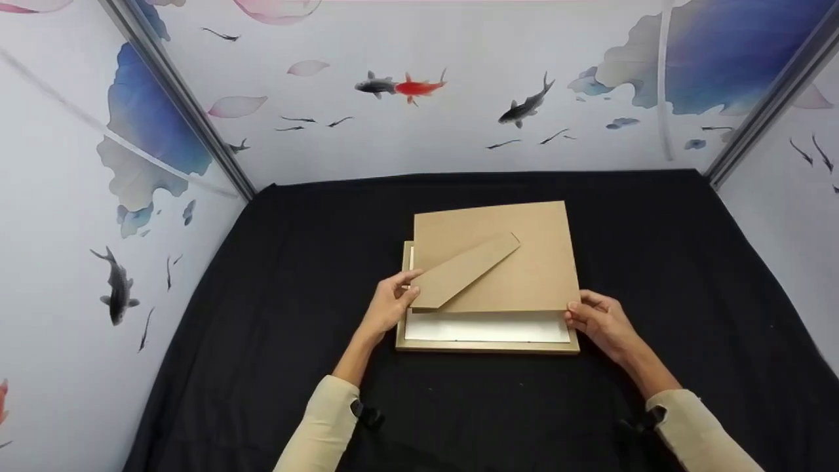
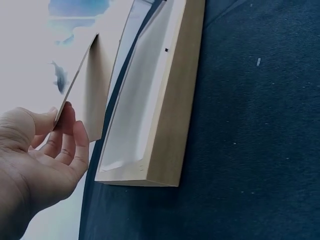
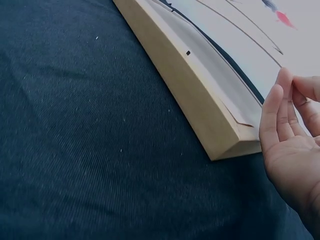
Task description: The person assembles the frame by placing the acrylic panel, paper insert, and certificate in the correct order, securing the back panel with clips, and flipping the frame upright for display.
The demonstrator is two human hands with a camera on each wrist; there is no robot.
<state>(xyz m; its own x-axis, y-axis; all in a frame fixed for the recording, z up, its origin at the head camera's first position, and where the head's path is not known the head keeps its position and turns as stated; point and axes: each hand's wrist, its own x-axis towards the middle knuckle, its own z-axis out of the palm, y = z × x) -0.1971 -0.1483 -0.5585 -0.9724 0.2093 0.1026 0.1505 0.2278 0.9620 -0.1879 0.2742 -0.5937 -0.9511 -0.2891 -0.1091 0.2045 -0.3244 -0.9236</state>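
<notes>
A brown picture frame backing board (image 1: 505, 275) with a fold-out stand leg (image 1: 465, 272) is held tilted over a gold-edged picture frame (image 1: 488, 349). My left hand (image 1: 387, 305) pinches the board's left side at the wide end of the leg. In the left wrist view, thumb and fingertips close on the leg's thin edge, which stands out from the board. My right hand (image 1: 603, 324) pinches the board's near right corner between thumb and fingers. Below, the picture frame lies back up, its white inside (image 1: 488, 328) showing along the near side.
Black cloth (image 1: 301, 282) covers the table under the frame. White panels (image 1: 459, 137) printed with fish and leaves stand at the back and both sides, joined by grey metal posts (image 1: 190, 111). Small dark tabs (image 3: 188, 53) stick out from the frame's inner edge.
</notes>
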